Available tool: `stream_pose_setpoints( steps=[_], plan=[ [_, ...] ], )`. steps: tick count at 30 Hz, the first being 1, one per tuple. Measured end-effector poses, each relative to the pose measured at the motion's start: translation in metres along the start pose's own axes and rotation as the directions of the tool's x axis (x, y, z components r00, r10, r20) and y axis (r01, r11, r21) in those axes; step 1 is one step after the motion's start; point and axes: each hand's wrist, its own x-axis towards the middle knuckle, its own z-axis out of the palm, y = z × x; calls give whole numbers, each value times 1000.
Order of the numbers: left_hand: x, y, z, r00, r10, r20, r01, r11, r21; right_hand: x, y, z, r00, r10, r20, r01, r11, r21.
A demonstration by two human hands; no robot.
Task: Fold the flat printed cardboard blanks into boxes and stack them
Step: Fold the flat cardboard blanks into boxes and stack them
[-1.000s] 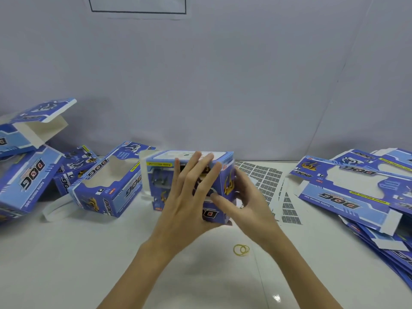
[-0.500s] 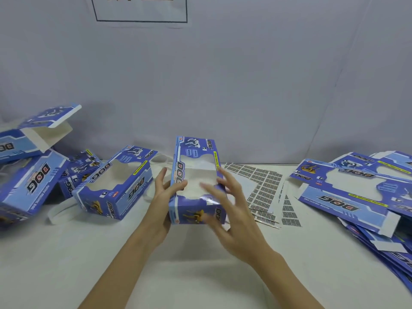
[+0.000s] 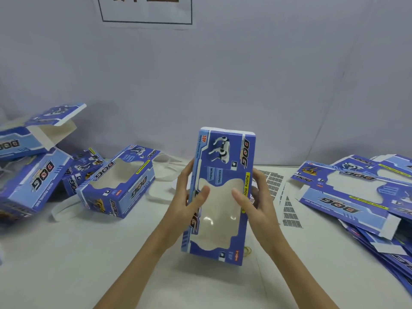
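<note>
Holding a folded blue DOG box [image 3: 219, 197] upright between both hands over the middle of the desk [image 3: 89, 270], window side facing the person. Left hand [image 3: 189, 197] wraps the left edge with its thumb lying on the clear window, and right hand [image 3: 254, 197] does the same on the right edge, fingers curled round behind. Looks to me like the check-it-over step before it goes on the pile. I'd keep the grip on the cardboard edges and ease the thumbs off that film, since it probably dents easily, and make sure the end flaps are tucked.

A yellow rubber band [image 3: 247, 250] lies on the desk just behind the box's lower corner. Out to the right sits the heap of flat blanks [image 3: 347, 195], with sticker sheets [image 3: 287, 210] between it and the hands. To the left lies a finished box [image 3: 118, 186] on its side, with white cardboard cutouts [image 3: 162, 188] beside it. Further left, more boxes [image 3: 33, 175] are piled loosely, one with its lid open. That pile is pretty untidy, so stacking neatly there looks awkward.
</note>
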Motion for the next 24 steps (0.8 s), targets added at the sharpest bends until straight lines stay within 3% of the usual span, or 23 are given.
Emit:
stream_pose_setpoints(
  steps=[7, 12, 16, 20, 24],
  plan=[
    [-1, 15, -8, 976, 158, -153, -153, 987, 39, -4, -7, 11, 982, -171, 84, 186, 958, -220],
    [-5, 19, 1, 949, 196, -247, -179, 980, 88, -6, -6, 14, 978, -203, 55, 210, 958, -194],
    [-5, 20, 4, 950, 160, -268, -169, 986, -10, -4, -2, 8, 943, -315, 110, 334, 904, -266],
    [-3, 22, 2, 926, 176, -335, -206, 977, -54, -5, 3, 9, 945, -320, 67, 322, 872, -368],
    [-1, 22, 1, 925, 190, -328, -231, 969, -92, -6, 4, 10, 962, -259, 86, 272, 894, -356]
  ],
)
